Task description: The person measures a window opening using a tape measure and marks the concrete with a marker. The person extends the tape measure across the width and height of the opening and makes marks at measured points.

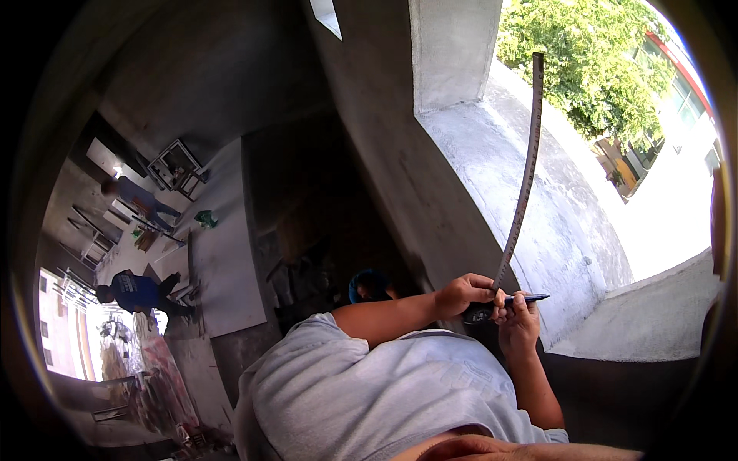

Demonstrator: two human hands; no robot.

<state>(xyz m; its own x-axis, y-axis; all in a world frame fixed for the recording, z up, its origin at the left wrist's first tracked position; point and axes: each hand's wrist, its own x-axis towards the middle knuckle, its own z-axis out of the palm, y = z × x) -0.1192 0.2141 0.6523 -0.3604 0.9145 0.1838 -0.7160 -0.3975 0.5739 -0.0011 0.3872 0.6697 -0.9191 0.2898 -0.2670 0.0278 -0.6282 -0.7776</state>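
Note:
My left hand [463, 296] is closed at the black case of a tape measure [478, 313], partly hidden under its fingers. The steel tape [527, 180] runs up from the hands in a long curve, its free end standing in the air in front of the window opening. A dark pen [530, 298] is pinched between the thumb and fingers of my right hand [520, 323], its tip pointing to the right. Both hands meet close together at the base of the blade, beside the sill; whether the right fingers also touch the tape I cannot tell.
A pale concrete sill [530, 223] and wall post [455, 58] frame the opening, with a tree [588, 61] outside. Far left, one person in a blue shirt [134, 292] and another person [134, 196] stand near metal frames [175, 165]. A green object [205, 219] lies on the pale floor.

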